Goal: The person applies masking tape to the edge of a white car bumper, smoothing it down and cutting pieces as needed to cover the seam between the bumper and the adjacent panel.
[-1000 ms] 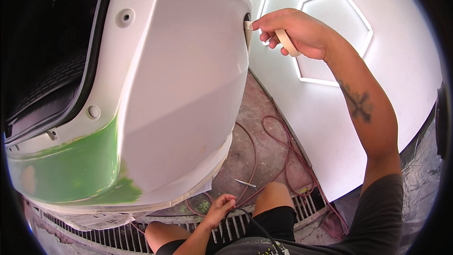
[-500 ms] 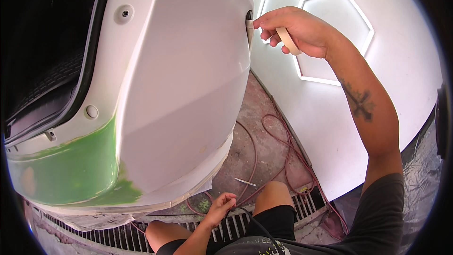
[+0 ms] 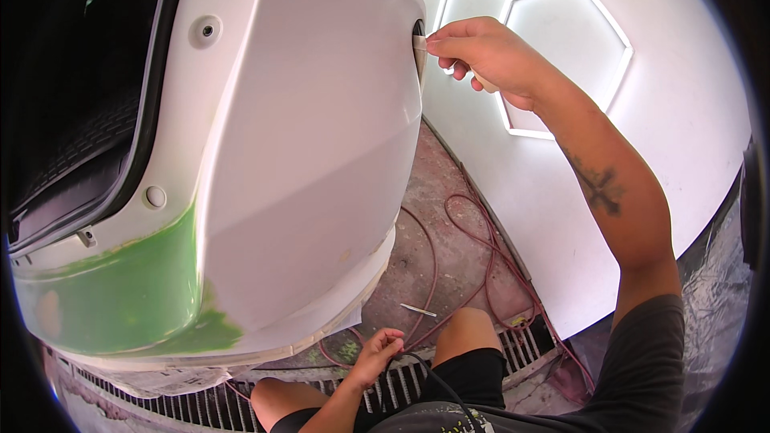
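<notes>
My right hand [image 3: 489, 56] is raised at the far side of a white car body panel [image 3: 313, 128]. Its thumb and forefinger pinch the end of a pale masking tape strip [image 3: 420, 44] at a dark opening in the panel's edge. A roll of masking tape [image 3: 484, 82] sits in the same hand, mostly hidden behind the palm and curled fingers. Low over my lap is my left hand [image 3: 378, 357], its fingers curled together; whatever they hold, if anything, cannot be made out. A black cable [image 3: 437, 377] runs close by it.
Green and sanded patches [image 3: 136, 289] mark the lower left bodywork, with masking paper [image 3: 160, 381] below. A red hose [image 3: 489, 252] loops over the floor beside a thin pale stick [image 3: 418, 309]. A floor grate [image 3: 401, 385] runs under my knees. Hexagon lights reflect in a white panel [image 3: 545, 216] at right.
My right hand has turned and lowered slightly, so the tape roll is now mostly hidden. Its fingers stay at the dark opening. The left hand has hardly moved.
</notes>
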`<state>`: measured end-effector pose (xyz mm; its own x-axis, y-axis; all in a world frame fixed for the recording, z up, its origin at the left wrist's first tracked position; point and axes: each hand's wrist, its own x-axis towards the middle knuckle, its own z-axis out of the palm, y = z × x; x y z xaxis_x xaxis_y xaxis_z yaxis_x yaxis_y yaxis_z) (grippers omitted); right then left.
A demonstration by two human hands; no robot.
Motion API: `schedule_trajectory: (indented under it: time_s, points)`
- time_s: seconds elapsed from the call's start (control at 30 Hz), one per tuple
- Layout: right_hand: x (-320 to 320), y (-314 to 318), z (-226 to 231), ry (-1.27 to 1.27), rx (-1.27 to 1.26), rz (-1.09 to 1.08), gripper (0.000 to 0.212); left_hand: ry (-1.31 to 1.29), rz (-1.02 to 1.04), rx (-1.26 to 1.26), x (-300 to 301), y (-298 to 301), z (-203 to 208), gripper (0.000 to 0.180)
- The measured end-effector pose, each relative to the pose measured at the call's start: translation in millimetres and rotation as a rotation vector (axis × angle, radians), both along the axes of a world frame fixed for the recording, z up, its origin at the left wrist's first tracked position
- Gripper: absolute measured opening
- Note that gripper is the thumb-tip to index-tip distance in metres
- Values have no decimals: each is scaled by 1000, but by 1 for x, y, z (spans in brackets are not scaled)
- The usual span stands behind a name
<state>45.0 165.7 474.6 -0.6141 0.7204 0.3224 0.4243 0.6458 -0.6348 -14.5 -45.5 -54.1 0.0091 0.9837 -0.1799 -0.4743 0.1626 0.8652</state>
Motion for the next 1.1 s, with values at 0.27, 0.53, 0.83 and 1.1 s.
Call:
schedule_trajectory:
  time_s: [0.27,0.53,0.83,1.1]
  points:
    - [-5,3,-10,58,110,-74,40,-6,-5,26,0,1,-5,28]
    - [-16,18,-20,138,227,-107,39,-17,-1,46,-2,4,-12,31]
    - [-17,26,-26,153,266,-142,38,-12,-10,53,-1,4,-14,32]
    - [-25,28,-29,237,214,-147,38,-30,20,39,-3,3,-18,32]
